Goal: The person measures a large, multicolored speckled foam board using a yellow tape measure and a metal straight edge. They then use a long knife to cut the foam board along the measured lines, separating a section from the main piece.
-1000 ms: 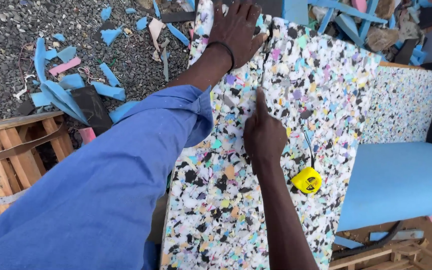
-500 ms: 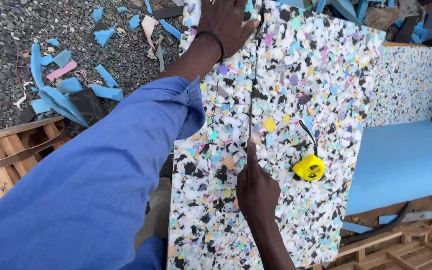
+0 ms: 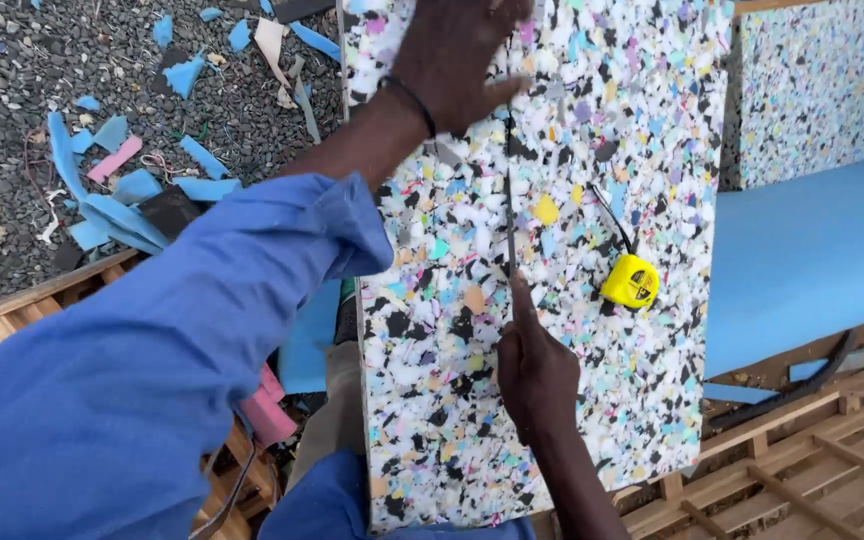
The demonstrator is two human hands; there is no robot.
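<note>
Since the earlier frames the right hand (image 3: 537, 375) has drawn back down the foam slab (image 3: 452, 420) toward the body, and the blade (image 3: 509, 215) it grips now reaches up the slab's middle along a thin cut line; the left hand (image 3: 457, 55) has stayed pressed at the slab's far end. Both hands are well apart: the left lies flat with fingers spread on the speckled surface near the top edge, a dark band (image 3: 414, 100) around its wrist, while the right is closed around the blade's handle with the forefinger laid along the spine, pointing up the cut. That blade stands thin and dark between the two hands, its tip near the left palm. Multicoloured recycled foam makes up the slab, which lies lengthwise away from the person, its near end by the knees. A yellow tape measure (image 3: 631, 281) rests on the slab just right of the blade, a dark strap trailing from it. Further right lies a blue foam sheet (image 3: 812, 260), with a second speckled slab (image 3: 812, 90) beyond it. A wooden pallet (image 3: 802, 450) shows below. Blue and pink offcuts (image 3: 112, 190) litter the gravel (image 3: 12, 80) at left. A blue sleeve (image 3: 152, 370) covers the left arm
</note>
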